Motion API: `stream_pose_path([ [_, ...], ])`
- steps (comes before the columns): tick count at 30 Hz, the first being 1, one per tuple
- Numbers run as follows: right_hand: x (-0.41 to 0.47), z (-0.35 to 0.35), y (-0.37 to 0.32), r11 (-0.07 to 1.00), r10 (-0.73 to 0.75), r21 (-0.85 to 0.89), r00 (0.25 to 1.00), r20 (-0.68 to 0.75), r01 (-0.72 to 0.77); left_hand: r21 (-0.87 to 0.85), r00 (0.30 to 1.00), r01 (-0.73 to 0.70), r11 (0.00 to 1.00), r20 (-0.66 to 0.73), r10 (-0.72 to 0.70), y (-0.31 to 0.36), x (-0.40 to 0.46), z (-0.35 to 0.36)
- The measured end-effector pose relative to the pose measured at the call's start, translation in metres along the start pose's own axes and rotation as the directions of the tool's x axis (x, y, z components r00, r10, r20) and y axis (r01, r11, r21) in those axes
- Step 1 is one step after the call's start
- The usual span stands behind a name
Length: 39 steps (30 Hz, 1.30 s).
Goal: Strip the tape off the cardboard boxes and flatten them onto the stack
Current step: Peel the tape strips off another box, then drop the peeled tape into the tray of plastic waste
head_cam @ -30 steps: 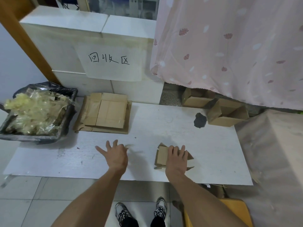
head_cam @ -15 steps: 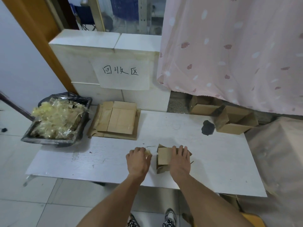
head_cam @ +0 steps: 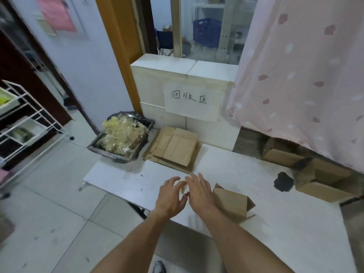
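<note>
Tiled-floor room corner

Pale wall (head_cam: 84, 62), orange door frame (head_cam: 118, 52), pink flowered curtain (head_cam: 303, 79), white wire rack (head_cam: 25, 123), grey floor tiles (head_cam: 49, 223), handwritten paper sign (head_cam: 192, 101).

A pale scrap between the left hand (head_cam: 170, 196) and right hand (head_cam: 199, 194) is motion-blurred; whether either holds it cannot be told. The right forearm hides the cardboard box's (head_cam: 232, 201) near-left corner. The curtain (head_cam: 299, 79) covers the further boxes' (head_cam: 323, 178) tops.

Just right of my right hand (head_cam: 199, 194) lies one partly flattened cardboard box (head_cam: 232, 201). Ahead of my two hands sits one stack of flattened cardboard (head_cam: 175, 148). Beyond my left hand (head_cam: 171, 196) there's one bin of stripped tape (head_cam: 120, 138). Far right, I count about three more boxes (head_cam: 323, 176), partly hidden.
</note>
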State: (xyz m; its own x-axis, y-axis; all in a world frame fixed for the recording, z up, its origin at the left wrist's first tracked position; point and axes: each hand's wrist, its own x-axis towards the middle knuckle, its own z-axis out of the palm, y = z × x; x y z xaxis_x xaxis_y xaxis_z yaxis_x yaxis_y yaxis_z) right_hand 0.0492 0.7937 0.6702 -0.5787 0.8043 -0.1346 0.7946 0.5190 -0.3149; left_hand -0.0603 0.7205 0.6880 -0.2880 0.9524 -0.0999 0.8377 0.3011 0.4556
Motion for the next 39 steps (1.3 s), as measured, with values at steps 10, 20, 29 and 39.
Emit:
stream_pose_path([
  [10, 0.025, -0.007, -0.084, 0.972, 0.106, -0.199, 0.989, -0.107, -0.126, 0.024, 0.976, -0.211, 0.977, -0.042, 0.211, -0.084, -0.001, -0.045],
  [20, 0.062, 0.007, -0.179, 0.964, 0.201, -0.147, 0.967, -0.155, -0.223, -0.01, 0.91, -0.324, 0.946, -0.277, 0.309, -0.17, 0.003, -0.087],
  [29, 0.112, -0.01, -0.214, 0.982, 0.104, -0.148, 0.99, -0.092, -0.117, -0.054, 0.952, -0.089, 0.995, -0.298, 0.069, -0.21, 0.022, -0.109],
  [39, 0.194, -0.006, -0.258, 0.988, -0.118, -0.113, 0.99, -0.077, 0.108, 0.082, 0.903, 0.298, 0.951, -0.347, -0.253, -0.215, 0.09, -0.154],
])
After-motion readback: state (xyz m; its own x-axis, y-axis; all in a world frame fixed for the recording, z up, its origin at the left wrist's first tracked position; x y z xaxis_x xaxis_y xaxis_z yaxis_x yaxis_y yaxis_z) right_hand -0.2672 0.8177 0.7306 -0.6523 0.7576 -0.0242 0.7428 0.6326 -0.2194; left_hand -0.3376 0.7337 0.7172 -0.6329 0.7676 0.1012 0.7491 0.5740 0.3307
